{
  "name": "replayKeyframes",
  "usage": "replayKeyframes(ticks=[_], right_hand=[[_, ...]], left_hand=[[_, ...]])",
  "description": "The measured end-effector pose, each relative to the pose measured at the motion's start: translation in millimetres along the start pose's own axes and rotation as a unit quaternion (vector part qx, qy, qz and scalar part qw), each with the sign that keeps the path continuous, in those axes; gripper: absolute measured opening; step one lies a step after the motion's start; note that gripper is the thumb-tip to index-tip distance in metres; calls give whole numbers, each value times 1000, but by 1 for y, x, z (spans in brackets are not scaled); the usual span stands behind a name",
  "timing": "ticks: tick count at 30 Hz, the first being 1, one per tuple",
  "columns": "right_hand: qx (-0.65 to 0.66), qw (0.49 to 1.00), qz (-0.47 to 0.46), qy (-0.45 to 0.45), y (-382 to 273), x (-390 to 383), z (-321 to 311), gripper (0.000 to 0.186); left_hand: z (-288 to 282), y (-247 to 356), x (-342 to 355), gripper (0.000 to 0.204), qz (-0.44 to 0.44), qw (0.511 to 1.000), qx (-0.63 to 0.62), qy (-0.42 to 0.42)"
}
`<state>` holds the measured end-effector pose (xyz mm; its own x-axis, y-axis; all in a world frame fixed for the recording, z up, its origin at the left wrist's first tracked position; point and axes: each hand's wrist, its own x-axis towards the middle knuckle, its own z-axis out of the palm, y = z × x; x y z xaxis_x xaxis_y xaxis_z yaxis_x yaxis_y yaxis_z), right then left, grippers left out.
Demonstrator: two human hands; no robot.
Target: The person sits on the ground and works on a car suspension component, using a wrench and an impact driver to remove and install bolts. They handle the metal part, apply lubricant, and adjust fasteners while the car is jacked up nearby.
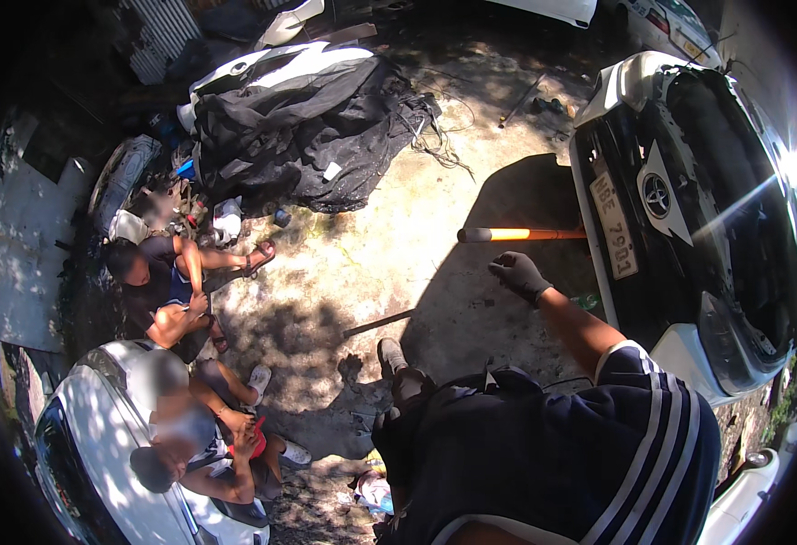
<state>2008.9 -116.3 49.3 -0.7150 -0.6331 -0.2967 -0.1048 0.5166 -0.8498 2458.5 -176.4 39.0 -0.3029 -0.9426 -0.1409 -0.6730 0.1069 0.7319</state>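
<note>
My right hand (519, 275), in a pale glove with darker fingertips, is held out in front of the rear of a white and black car (625, 209). Its fingers are curled in, and what they hold, if anything, is hidden. Just beyond the hand, apart from it, an orange pole (530, 233) with a black end sticks out from the car's rear bumper. The pole's far end is hidden by the car. My left hand does not show. My dark sleeve with white stripes (643, 436) fills the lower right.
Two people (158, 282) (203, 463) sit on the left; the nearer one, by a white car (99, 427), holds something red. Black sheeting (298, 127) covers a bulky pile at the back. Thin cables (444, 150) lie beside it. A dark rod-like strip (378, 322) crosses the concrete.
</note>
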Motion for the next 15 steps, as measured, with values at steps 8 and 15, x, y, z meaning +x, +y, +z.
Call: replayKeyframes(ticks=[8, 15], right_hand=[[221, 879, 397, 144, 112, 75, -12, 49], [587, 649, 451, 173, 61, 87, 22, 74]], left_hand=[[-106, -20, 241, 27, 149, 977, -150, -19], [-102, 130, 474, 39, -202, 814, -536, -99]])
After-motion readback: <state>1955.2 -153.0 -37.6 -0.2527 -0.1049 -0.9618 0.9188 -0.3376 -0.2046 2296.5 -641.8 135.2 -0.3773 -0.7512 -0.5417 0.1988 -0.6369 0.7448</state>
